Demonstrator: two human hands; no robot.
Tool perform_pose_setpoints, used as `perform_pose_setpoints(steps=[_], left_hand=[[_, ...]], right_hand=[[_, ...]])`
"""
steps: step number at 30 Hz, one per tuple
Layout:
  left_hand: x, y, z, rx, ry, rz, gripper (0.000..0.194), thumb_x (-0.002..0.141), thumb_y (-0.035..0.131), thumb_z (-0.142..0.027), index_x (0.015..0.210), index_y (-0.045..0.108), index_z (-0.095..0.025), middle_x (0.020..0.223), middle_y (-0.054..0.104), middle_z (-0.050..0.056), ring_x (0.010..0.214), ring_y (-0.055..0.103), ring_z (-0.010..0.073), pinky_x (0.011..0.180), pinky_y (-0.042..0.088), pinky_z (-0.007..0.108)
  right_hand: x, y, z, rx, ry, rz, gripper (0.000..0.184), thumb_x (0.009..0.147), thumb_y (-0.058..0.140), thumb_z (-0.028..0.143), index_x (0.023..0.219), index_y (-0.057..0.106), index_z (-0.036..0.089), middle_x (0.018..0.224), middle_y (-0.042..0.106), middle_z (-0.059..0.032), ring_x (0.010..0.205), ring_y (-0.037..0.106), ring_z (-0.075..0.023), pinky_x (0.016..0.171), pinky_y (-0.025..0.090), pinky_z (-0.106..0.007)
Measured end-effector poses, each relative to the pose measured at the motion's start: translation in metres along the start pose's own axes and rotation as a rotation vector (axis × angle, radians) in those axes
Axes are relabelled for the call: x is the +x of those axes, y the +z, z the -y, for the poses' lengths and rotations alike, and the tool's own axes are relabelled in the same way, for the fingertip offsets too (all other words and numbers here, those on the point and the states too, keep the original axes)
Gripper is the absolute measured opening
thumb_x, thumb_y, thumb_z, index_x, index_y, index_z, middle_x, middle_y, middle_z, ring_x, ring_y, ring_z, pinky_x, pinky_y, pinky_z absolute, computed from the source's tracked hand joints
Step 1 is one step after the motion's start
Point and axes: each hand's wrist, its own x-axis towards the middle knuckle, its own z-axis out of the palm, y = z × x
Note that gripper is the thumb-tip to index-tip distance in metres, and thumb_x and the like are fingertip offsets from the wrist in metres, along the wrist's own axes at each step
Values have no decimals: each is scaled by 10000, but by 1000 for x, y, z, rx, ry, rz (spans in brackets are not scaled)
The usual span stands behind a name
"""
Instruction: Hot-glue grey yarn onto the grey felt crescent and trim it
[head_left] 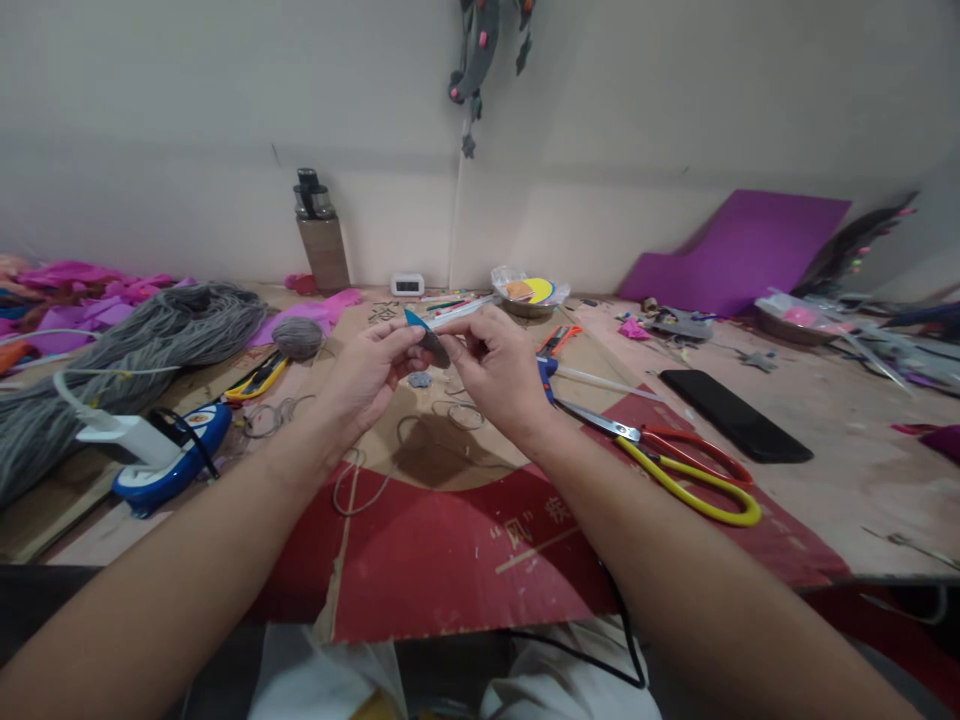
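My left hand [367, 375] and my right hand [499, 375] meet above the middle of the table, both closed in a pinch on one small craft piece [429, 338]: a grey leaf-shaped bit with a blue pointed tip. A thin white stick [469, 310] pokes up and to the right from between my right fingers. Below the hands a small grey scrap [419, 380] and loops of grey thread [465, 412] lie on the cardboard sheet [450, 540].
Yellow-and-red scissors [675, 465] and a black phone [735, 414] lie to the right. Left are a grey yarn hank [112, 350], yarn ball [298, 337], blue-white device [176, 455] and yellow cutter [259, 378]. Purple sheet [739, 250] leans on the wall.
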Motion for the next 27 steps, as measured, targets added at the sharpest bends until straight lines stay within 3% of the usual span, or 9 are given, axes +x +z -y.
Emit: perform_pose_setpoints(steps=[8,15,27], left_hand=[[1,0,0,25,17,-3,85,716,686,-151,644,657,-117,621,586,5,544,521,71,545,422,194],[2,-1,1,-53,-46,16,47,728,693,-132,714,651,-114,664,610,7,542,524,65,524,426,187],[-1,2,-3,-111,-86,42,189,697,759,-142,764,583,-144,682,621,-5,590,580,76,581,491,189]], right_hand=[[0,0,1,35,6,7,91,888,621,181,899,708,205,730,517,11,669,457,-127,642,371,-276],[0,0,1,127,47,21,90,886,629,204,903,716,208,694,481,25,651,440,-121,626,355,-274],[3,0,-1,264,129,48,100,867,604,201,876,701,178,635,465,47,605,405,-101,600,345,-264]])
